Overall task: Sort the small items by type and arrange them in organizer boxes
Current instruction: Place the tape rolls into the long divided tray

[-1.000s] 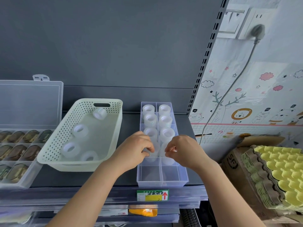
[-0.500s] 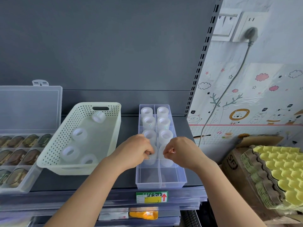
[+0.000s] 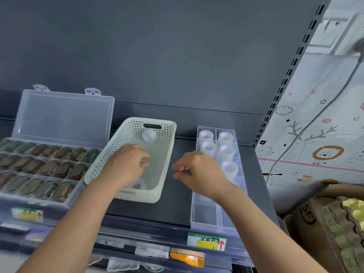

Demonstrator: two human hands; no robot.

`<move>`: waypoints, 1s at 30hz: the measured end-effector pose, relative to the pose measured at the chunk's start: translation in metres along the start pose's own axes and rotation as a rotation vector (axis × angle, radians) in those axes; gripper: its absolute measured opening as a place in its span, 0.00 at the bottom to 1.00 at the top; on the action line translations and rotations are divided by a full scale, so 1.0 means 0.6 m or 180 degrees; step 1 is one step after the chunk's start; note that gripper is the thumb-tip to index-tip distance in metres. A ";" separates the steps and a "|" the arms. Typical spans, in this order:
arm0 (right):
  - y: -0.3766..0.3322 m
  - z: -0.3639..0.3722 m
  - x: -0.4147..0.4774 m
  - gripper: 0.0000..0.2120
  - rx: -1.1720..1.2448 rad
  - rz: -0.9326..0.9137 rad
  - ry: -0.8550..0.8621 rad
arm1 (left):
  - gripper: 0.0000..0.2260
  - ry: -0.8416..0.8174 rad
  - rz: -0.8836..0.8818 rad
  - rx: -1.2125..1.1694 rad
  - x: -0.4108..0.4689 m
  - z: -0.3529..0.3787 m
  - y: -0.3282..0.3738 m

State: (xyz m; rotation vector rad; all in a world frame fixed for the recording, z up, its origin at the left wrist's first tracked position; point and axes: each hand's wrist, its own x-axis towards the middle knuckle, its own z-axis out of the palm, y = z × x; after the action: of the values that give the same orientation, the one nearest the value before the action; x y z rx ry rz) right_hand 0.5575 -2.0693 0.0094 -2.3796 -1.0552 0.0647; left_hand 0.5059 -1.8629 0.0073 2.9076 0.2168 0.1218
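While organizer box (image 3: 239, 174) runs front-to-back, tape rolls (image 3: 226, 137) (upright) fill it.

Perforated matt plastic basket (image 3: 126, 134), clear glossy plastic organizer (image 3: 241, 174), translucent, perhaps tape, rolls (image 3: 228, 168).

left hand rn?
Head view, left of centre: left hand reaches into the perforated basket, between the open compartment case and right hand.

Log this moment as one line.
left hand: in cream perforated basket | right hand: empty, between | clear divided organizer box: white tape rolls
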 end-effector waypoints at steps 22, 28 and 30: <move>-0.097 0.113 0.140 0.07 -0.0705 -0.0675 -0.1232 | 0.14 -0.0621 -0.0687 0.0418 0.002 0.001 -0.099; -0.060 0.062 0.087 0.05 0.0189 -0.0355 -0.0309 | 0.10 0.0178 -0.0250 -0.0747 -0.013 -0.012 -0.066; -0.055 0.036 0.061 0.05 0.0461 -0.0328 -0.0071 | 0.07 0.0450 -0.0107 -0.1124 -0.025 -0.017 -0.040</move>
State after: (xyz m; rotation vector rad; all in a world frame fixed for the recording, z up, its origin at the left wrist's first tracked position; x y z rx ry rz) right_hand 0.5554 -2.0156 0.0130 -2.1968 -1.1421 0.1265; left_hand 0.4869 -1.8399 0.0107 2.5447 0.2403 0.3258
